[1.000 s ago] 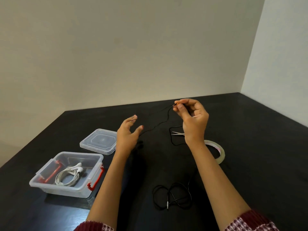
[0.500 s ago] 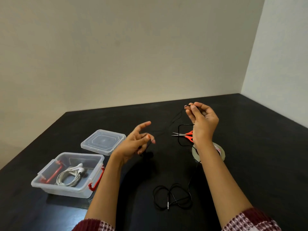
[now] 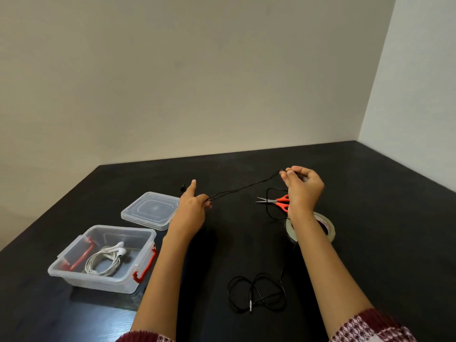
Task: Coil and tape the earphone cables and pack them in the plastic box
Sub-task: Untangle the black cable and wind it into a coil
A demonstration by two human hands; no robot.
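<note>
Head view: right hand (image 3: 302, 191) pinches one end of the black earphone cable (image 3: 243, 188), left hand (image 3: 191, 208) closed on it further along, index finger raised. Slack hangs below the right wrist to a loose tangle (image 3: 256, 293) nearer the body. Thin, limp, light and likely springy, it is best gripped by pinching the doubled strands. Left of the left hand, the plastic box (image 3: 74, 275) holds white earphones (image 3: 106, 260).
</note>
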